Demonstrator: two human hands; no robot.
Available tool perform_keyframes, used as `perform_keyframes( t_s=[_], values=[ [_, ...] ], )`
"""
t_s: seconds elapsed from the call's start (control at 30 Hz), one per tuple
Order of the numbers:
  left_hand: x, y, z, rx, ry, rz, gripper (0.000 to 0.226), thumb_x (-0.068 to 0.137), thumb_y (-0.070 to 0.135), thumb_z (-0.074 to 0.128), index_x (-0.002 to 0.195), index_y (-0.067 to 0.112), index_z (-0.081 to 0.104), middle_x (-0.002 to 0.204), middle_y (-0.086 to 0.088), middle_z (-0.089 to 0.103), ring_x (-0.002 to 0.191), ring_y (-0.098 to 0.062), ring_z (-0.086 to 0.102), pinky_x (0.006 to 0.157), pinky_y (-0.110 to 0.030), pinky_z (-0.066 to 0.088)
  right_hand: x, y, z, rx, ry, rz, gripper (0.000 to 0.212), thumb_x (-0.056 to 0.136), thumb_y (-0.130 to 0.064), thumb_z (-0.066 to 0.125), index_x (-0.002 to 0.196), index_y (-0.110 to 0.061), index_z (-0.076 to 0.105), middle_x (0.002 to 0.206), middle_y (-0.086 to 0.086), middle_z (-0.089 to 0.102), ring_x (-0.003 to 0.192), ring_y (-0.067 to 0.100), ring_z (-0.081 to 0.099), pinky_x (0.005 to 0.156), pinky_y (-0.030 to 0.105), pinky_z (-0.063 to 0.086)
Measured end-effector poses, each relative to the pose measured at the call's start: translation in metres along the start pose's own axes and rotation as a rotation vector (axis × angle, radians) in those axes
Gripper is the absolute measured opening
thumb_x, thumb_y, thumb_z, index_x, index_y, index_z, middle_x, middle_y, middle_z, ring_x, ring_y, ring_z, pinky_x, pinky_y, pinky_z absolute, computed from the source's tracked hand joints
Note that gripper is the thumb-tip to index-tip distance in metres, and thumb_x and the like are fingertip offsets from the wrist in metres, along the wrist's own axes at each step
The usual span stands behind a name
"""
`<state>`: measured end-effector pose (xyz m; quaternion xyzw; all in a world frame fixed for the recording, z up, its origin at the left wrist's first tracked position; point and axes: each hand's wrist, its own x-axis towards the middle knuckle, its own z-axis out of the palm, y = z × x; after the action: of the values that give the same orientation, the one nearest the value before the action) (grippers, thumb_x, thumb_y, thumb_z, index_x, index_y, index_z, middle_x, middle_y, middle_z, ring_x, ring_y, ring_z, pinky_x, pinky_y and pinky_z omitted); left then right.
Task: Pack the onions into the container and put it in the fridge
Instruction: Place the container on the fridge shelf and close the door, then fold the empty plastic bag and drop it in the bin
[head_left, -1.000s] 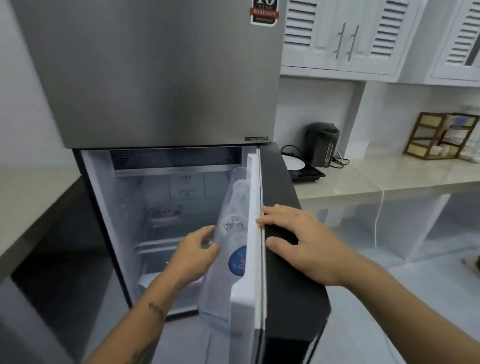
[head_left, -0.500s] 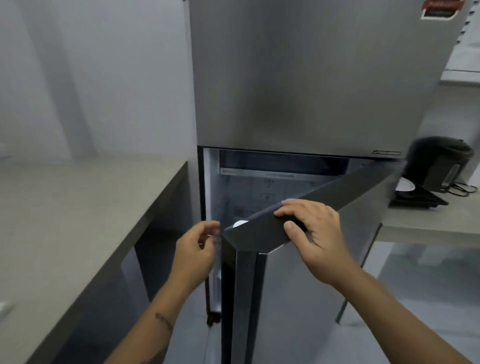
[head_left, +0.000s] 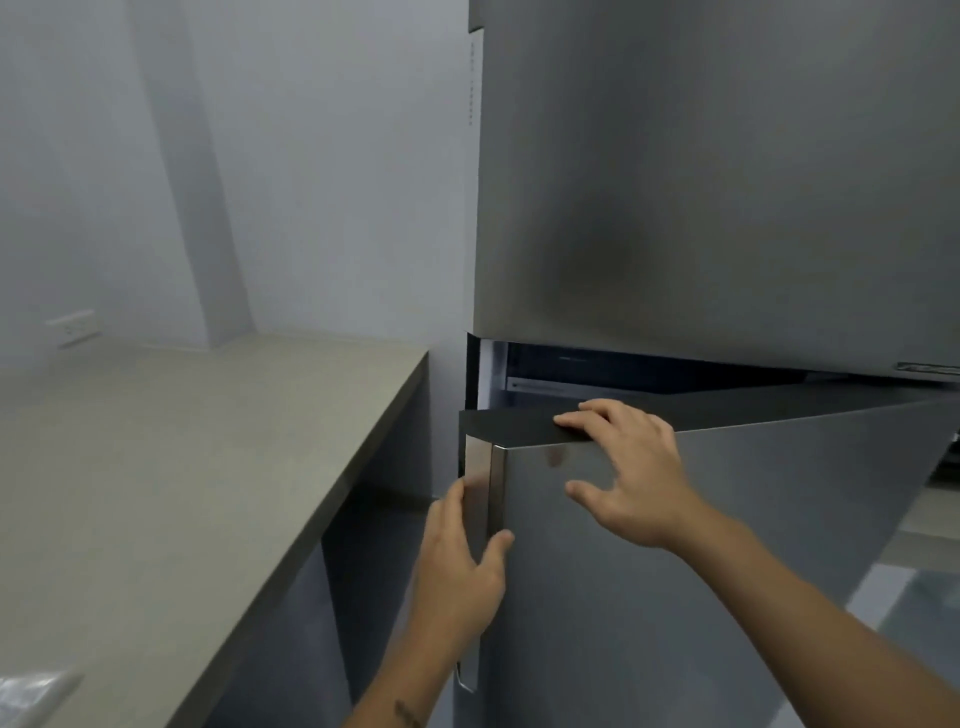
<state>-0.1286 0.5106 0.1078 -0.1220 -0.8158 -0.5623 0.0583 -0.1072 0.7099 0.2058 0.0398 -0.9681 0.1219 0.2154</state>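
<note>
The grey fridge's lower door (head_left: 727, 571) stands only slightly ajar, with a narrow dark gap (head_left: 571, 371) of the interior showing above it. My left hand (head_left: 457, 566) holds the door's chrome left edge, fingers along the side and thumb on the front. My right hand (head_left: 634, 478) presses on the door's top corner, fingers flat on the black top rim and thumb spread on the front face. Neither the container nor the onions are in view.
The shut upper freezer door (head_left: 727, 182) fills the upper right. A beige counter (head_left: 182, 467) runs along the left, close to the fridge, with a wall outlet (head_left: 75, 327) behind it and a bit of clear plastic (head_left: 31, 691) at its near corner.
The lower door has swung from wide open to almost shut. My left hand came out of the fridge and took the door's edge; my right hand stayed on the top rim. The view turned left.
</note>
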Motion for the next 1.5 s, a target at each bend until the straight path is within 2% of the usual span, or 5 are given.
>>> perform_keyframes(
  t_s=[0.2, 0.53, 1.03, 1.23, 1.5],
  values=[
    [0.054, -0.007, 0.019, 0.184, 0.087, 0.014, 0.077, 0.082, 0.048, 0.065, 0.143, 0.032, 0.021, 0.124, 0.012, 0.041, 0.112, -0.010, 0.049, 0.096, -0.040, 0.050, 0.026, 0.014, 0.022, -0.105, 0.040, -0.081, 0.081, 0.066, -0.054, 0.059, 0.141, -0.039, 0.031, 0.140, -0.010, 0.032, 0.137, 0.014, 0.027, 0.114, 0.038, 0.013],
    [0.140, -0.019, 0.025, 0.149, 0.041, 0.012, 0.051, 0.083, 0.034, 0.068, 0.115, 0.054, 0.034, 0.110, 0.024, 0.046, 0.097, 0.010, 0.050, 0.073, -0.014, 0.039, 0.077, 0.044, 0.054, -0.155, 0.035, -0.220, 0.091, 0.064, -0.041, 0.058, 0.148, -0.022, 0.028, 0.152, 0.000, 0.033, 0.144, 0.021, 0.026, 0.116, 0.050, 0.016],
    [0.253, -0.031, 0.064, 0.221, 0.096, -0.143, 0.048, 0.090, 0.029, 0.061, 0.136, 0.025, 0.048, 0.129, 0.008, 0.058, 0.119, -0.012, 0.055, 0.103, -0.038, 0.047, 0.124, 0.098, 0.114, -0.187, -0.005, -0.155, 0.099, 0.064, -0.021, 0.055, 0.153, -0.009, 0.016, 0.164, 0.009, 0.003, 0.151, 0.029, 0.000, 0.119, 0.051, 0.012],
    [0.227, -0.049, 0.002, 0.406, 0.007, -0.047, 0.032, 0.090, 0.019, 0.053, 0.120, 0.024, 0.064, 0.116, 0.005, 0.069, 0.103, -0.011, 0.064, 0.095, -0.031, 0.052, 0.125, 0.056, 0.127, -0.064, -0.066, -0.023, 0.088, 0.077, -0.032, 0.051, 0.154, -0.019, 0.012, 0.165, 0.002, -0.003, 0.150, 0.020, -0.013, 0.122, 0.044, 0.009],
    [0.140, -0.108, -0.184, 0.511, 0.151, -0.143, 0.026, 0.087, 0.022, 0.053, 0.106, 0.030, 0.069, 0.089, 0.018, 0.069, 0.083, -0.001, 0.063, 0.082, -0.027, 0.054, 0.149, -0.090, 0.179, 0.321, -0.385, -0.069, 0.074, 0.089, -0.040, 0.051, 0.153, -0.024, 0.017, 0.162, -0.006, 0.019, 0.148, 0.014, 0.015, 0.117, 0.032, 0.017]
  ],
)
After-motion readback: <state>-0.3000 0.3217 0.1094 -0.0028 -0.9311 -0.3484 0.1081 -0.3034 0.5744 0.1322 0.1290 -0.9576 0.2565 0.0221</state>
